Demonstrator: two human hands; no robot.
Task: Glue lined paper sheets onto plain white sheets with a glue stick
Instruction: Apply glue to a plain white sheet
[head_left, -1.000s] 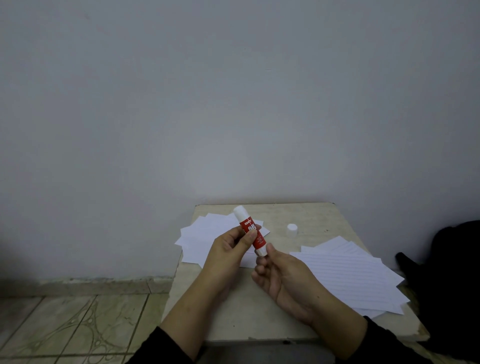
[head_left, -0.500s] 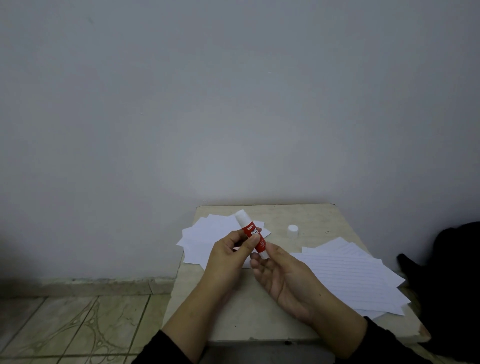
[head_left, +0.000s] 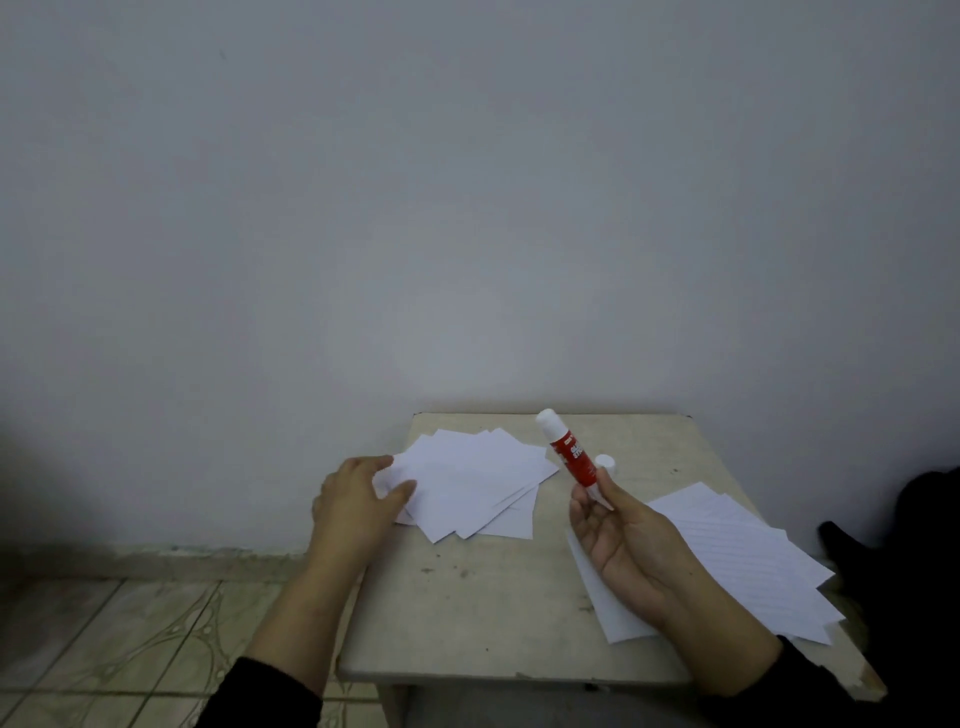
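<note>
A red and white glue stick (head_left: 570, 452) stands upright above the table, pinched at its lower end by my right hand (head_left: 628, 535). Its white cap (head_left: 605, 462) lies on the table just behind it. A fanned pile of plain white sheets (head_left: 467, 483) lies at the table's back left. My left hand (head_left: 358, 499) rests on that pile's left edge, thumb on top of the paper. A spread pile of lined sheets (head_left: 737, 561) lies at the right, partly hidden under my right hand and wrist.
The small beige table (head_left: 493, 613) stands against a grey wall. Tiled floor (head_left: 104, 649) lies to the left, below the table's edge. A dark object (head_left: 914, 545) sits on the right beside the table.
My left hand let go of the glue stick and moved left onto the plain sheets. My right hand now holds the stick alone and has shifted right.
</note>
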